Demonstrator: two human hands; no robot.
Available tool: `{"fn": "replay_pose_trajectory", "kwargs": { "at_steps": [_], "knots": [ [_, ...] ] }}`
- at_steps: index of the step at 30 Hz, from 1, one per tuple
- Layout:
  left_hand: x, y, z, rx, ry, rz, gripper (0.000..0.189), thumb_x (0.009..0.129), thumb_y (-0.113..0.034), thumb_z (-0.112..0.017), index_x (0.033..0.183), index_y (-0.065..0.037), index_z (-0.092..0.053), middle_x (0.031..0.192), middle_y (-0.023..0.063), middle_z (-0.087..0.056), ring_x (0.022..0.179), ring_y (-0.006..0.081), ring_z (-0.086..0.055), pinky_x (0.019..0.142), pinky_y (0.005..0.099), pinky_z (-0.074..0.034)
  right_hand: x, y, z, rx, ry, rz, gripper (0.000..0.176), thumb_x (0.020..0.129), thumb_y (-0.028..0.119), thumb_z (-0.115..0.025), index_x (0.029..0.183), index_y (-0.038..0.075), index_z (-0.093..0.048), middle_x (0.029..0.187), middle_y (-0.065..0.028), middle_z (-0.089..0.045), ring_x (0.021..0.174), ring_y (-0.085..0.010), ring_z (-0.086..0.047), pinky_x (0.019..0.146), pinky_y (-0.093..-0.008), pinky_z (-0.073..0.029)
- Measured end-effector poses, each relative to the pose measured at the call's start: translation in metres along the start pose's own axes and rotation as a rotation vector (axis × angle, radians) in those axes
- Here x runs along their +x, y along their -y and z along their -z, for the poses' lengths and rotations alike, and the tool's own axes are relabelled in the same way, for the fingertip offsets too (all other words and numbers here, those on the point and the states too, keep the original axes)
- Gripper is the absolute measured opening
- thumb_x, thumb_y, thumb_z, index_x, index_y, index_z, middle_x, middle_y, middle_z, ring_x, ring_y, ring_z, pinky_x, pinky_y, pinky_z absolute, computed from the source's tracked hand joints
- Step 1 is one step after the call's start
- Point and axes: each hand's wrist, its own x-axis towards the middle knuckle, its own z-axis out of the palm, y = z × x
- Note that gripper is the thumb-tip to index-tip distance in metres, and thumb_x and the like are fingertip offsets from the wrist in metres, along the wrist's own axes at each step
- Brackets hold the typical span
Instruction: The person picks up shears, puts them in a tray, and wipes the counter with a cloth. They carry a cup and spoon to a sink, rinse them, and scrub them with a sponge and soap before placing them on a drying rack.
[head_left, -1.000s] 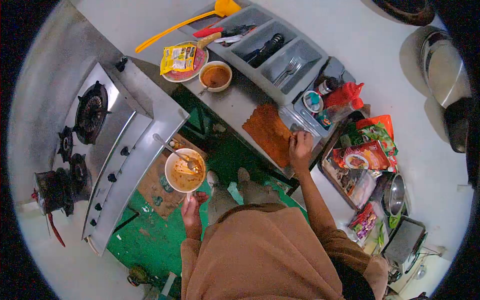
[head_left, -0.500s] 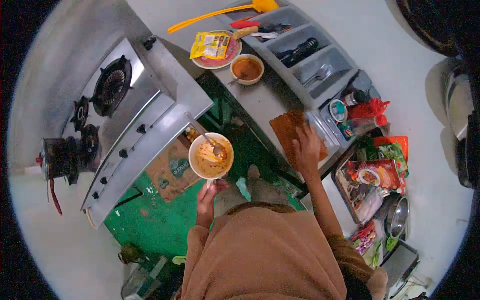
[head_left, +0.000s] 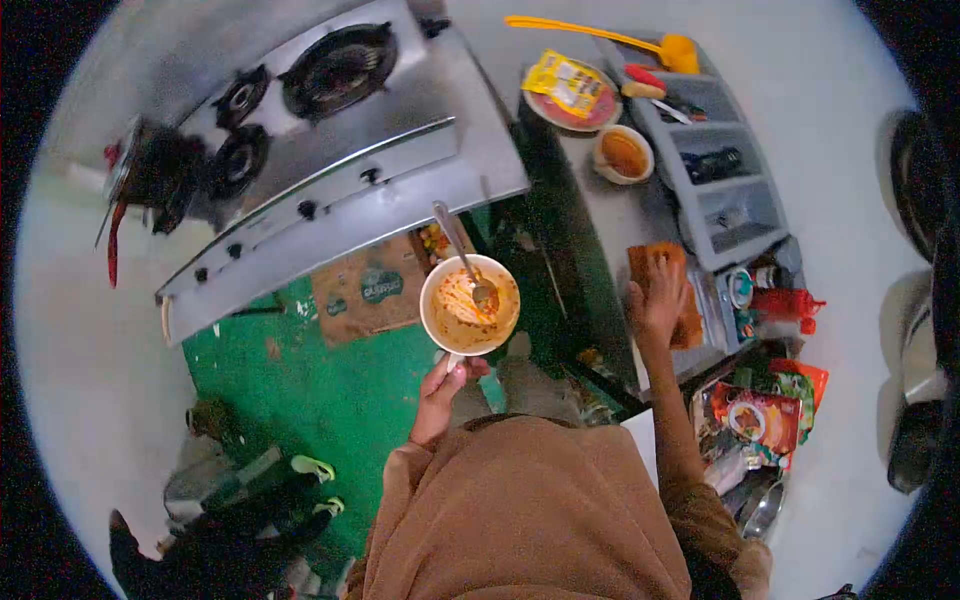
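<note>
My left hand (head_left: 448, 388) is closed around the handle of a white mug (head_left: 430, 332). Noodles (head_left: 466, 302) in an orange-brown broth fill part of it, and a metal spoon (head_left: 456, 245) leans in it, its handle over the far rim. On the counter at right, my right hand (head_left: 660, 302) lies on an orange-brown cloth (head_left: 688, 325), fingers stretched over it and slightly apart. Beyond that hand stands a small white bowl (head_left: 646, 172) of reddish-brown sauce. A plate (head_left: 603, 118) with a yellow packet (head_left: 565, 84) is farther back.
A steel gas stove (head_left: 420, 180) fills the left side. A grey cutlery tray (head_left: 735, 240), a yellow ladle (head_left: 676, 54), a red bottle (head_left: 785, 303) and food packets (head_left: 755, 415) line the right. A cardboard box (head_left: 350, 300) lies on the green floor (head_left: 270, 385); another person's dark clothing (head_left: 230, 545) shows lower left.
The view has turned, bringing more stove into sight and shifting the counter items right. My right hand is farther up over the cloth. My left hand still holds the mug.
</note>
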Motion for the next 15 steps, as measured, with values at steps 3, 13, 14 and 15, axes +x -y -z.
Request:
{"fn": "replay_pose_trajectory", "kwargs": {
  "at_steps": [3,13,14,15],
  "knots": [
    [-0.014,0.005,0.027,-0.018,-0.02,-0.089,0.036,0.091,-0.029,-0.045,0.111,0.0,-0.054,0.099,0.008,-0.06,0.094,0.0199,-0.057,0.087,0.0336,-0.041,-0.023,0.034,-0.025,0.291,-0.194,0.088,0.044,0.082,0.023,-0.057,0.123,0.009,-0.048,0.128,-0.0124,-0.045,0.122,-0.0326,-0.037,0.1,-0.0474,-0.027],
    [-0.084,0.057,0.169,-0.178,-0.287,-0.268,0.039,0.091,-0.033,-0.045,0.11,0.001,-0.054,0.101,0.0104,-0.06,0.094,0.0218,-0.057,0.089,0.0353,-0.041,-0.064,0.256,-0.101,0.41,0.444,0.681,0.024,0.083,0.009,-0.054,0.107,0.005,-0.056,0.106,-0.0172,-0.056,0.099,-0.0339,-0.052,0.084,-0.0429,-0.043],
    [-0.096,0.065,0.194,-0.19,-0.31,-0.277,0.039,0.091,-0.032,-0.046,0.11,0.001,-0.054,0.1,0.0102,-0.06,0.094,0.0216,-0.057,0.089,0.0355,-0.041,-0.069,0.277,-0.115,0.385,0.511,0.71,0.024,0.084,0.011,-0.055,0.107,0.004,-0.056,0.105,-0.0171,-0.056,0.099,-0.0343,-0.052,0.084,-0.043,-0.043],
    [-0.111,0.069,0.216,-0.211,-0.342,-0.291,0.039,0.091,-0.032,-0.046,0.11,0.001,-0.054,0.1,0.0102,-0.06,0.094,0.0216,-0.057,0.089,0.0355,-0.041,-0.076,0.294,-0.128,0.358,0.583,0.737,0.024,0.084,0.012,-0.055,0.107,0.004,-0.056,0.104,-0.0169,-0.056,0.099,-0.0346,-0.051,0.084,-0.043,-0.043]
  ]
}}
